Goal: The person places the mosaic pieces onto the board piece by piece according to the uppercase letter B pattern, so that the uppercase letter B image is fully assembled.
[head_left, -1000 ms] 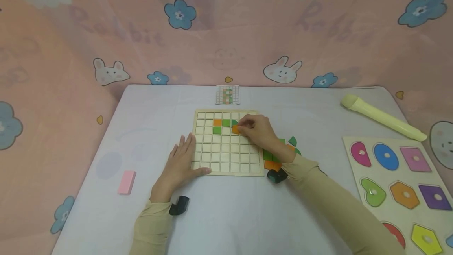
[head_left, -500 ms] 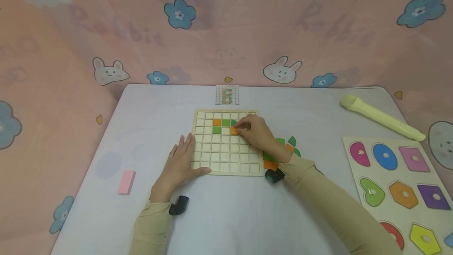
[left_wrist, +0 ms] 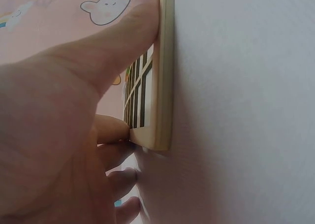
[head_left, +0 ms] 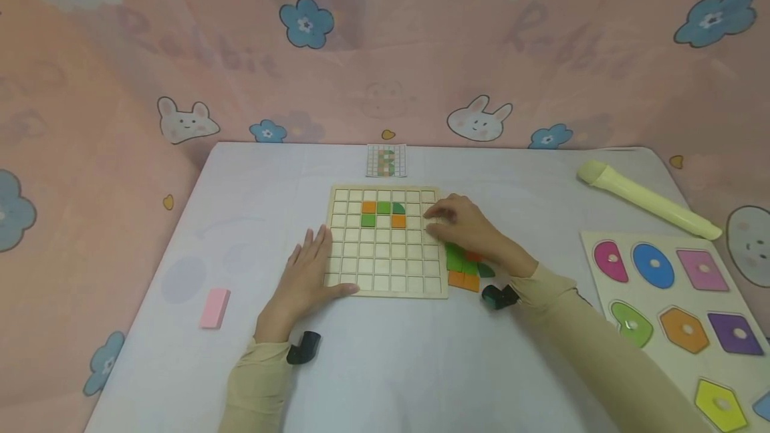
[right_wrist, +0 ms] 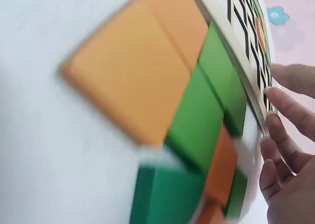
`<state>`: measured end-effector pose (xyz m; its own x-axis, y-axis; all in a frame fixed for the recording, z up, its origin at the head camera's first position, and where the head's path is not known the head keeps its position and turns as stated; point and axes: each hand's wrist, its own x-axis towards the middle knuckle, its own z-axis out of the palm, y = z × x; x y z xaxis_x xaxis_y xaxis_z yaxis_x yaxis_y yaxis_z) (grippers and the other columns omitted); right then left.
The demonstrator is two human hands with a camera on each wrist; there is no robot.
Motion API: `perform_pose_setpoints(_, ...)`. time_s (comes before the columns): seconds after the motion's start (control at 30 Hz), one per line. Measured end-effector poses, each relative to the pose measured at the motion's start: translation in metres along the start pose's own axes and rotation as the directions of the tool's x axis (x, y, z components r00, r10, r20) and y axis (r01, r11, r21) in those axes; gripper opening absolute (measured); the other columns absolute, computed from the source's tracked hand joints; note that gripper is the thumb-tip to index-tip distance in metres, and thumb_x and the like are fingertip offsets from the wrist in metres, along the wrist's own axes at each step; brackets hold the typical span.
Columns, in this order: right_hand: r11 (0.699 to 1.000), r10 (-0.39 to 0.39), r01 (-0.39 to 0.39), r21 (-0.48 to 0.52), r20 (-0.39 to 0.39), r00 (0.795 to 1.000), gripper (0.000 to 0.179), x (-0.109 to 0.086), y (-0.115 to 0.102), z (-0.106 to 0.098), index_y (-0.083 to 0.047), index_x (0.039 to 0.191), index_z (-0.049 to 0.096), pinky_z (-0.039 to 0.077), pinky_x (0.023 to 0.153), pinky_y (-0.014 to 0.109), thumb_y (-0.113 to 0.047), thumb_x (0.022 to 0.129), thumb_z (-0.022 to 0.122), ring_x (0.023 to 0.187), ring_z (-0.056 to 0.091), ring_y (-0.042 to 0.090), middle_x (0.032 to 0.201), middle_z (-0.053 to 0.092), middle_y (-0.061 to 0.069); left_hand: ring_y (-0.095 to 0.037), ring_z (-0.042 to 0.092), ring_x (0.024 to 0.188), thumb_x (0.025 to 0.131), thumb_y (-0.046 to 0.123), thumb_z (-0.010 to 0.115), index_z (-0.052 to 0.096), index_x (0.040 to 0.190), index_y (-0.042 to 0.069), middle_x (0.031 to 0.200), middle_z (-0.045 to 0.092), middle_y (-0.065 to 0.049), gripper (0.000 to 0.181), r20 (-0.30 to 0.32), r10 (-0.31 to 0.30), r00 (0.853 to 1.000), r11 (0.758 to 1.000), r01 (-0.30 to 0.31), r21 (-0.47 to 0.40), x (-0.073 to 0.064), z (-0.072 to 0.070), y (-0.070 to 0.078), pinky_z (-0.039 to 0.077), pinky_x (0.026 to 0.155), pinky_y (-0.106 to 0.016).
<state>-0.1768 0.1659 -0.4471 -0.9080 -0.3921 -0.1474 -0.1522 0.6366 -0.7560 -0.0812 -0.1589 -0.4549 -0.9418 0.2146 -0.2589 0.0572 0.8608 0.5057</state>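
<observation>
A pale wooden grid board (head_left: 391, 266) lies on the white table. On it sit an orange square tile (head_left: 369, 207), a light green tile (head_left: 383, 208) and a dark green rounded tile (head_left: 398, 208) in one row. Below them are a green tile (head_left: 368, 220) and an orange tile (head_left: 398, 221). My left hand (head_left: 301, 286) rests at the board's left side, fingers stretched out and thumb (left_wrist: 133, 29) on the near edge. Over the board's right side my right hand (head_left: 466, 222) hovers with nothing between thumb and fingers, beside loose orange tiles (right_wrist: 128, 71) and green tiles (right_wrist: 197, 118).
A small pattern card (head_left: 387, 160) lies behind the board. At the right are a yellow-green microphone-shaped object (head_left: 650, 199) and a shape-puzzle board (head_left: 656, 313). A pink block (head_left: 215, 309) lies at the left.
My right hand has let go of the orange tile, which lies in the second row of tiles, and has moved right. My left hand has stayed in place.
</observation>
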Motion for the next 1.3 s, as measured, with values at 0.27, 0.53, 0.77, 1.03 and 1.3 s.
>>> perform_pose_setpoints(0.27,0.997,0.055,-0.05,-0.063,0.068,0.996,0.036,-0.021,0.019,-0.025,-0.002,0.133,0.068,0.041,0.121,0.062,-0.02,0.102,0.07,0.134,0.054,0.041,0.138,0.064,0.021,-0.035,-0.003,0.167,0.086,0.05,0.086,0.008,0.169,0.0,0.179,0.003,-0.014,0.124,0.003,-0.003,1.0,1.0,0.003,-0.006,0.0,0.0,0.0,0.005,0.136,-0.057)
perform_pose_setpoints(0.53,0.992,0.084,-0.074,-0.105,0.096,0.992,0.036,-0.035,0.027,-0.041,-0.002,0.132,0.068,0.041,0.121,0.063,-0.02,0.101,0.072,0.127,0.054,0.039,0.128,0.065,0.019,-0.036,-0.003,0.167,0.086,0.049,0.086,0.009,0.169,-0.001,0.179,0.003,-0.014,0.123,0.001,-0.002,1.0,1.0,0.002,-0.015,0.0,0.001,0.0,0.005,0.136,-0.057)
perform_pose_setpoints(0.77,0.994,0.078,-0.06,-0.09,0.206,0.976,0.046,-0.044,0.033,-0.055,-0.003,0.131,0.067,0.045,0.115,0.062,-0.014,0.09,0.084,0.116,0.055,0.034,0.119,0.063,0.014,-0.037,-0.003,0.167,0.086,0.049,0.086,0.01,0.168,-0.002,0.179,0.004,-0.015,0.123,-0.005,0.008,1.0,1.0,-0.008,-0.01,0.0,0.0,0.0,0.005,0.136,-0.058)
perform_pose_setpoints(1.03,0.997,-0.022,0.037,-0.066,0.224,0.974,0.032,-0.048,0.037,-0.053,-0.012,0.118,0.078,0.043,0.101,0.05,-0.004,0.087,0.084,0.12,0.047,0.033,0.127,0.063,0.015,-0.037,-0.003,0.167,0.086,0.049,0.085,0.01,0.168,-0.002,0.179,0.004,-0.015,0.122,-0.003,0.008,1.0,1.0,-0.008,-0.013,0.0,0.0,0.0,0.005,0.136,-0.059)
perform_pose_setpoints(1.3,0.995,-0.044,0.06,-0.078,0.194,0.98,0.022,-0.047,0.037,-0.048,-0.013,0.103,0.076,0.042,0.099,0.051,-0.003,0.086,0.085,0.117,0.048,0.034,0.122,0.063,0.015,-0.036,-0.003,0.167,0.086,0.048,0.086,0.009,0.168,-0.001,0.179,0.003,-0.014,0.123,0.0,0.006,1.0,1.0,-0.006,-0.011,0.0,0.0,0.0,0.005,0.136,-0.058)
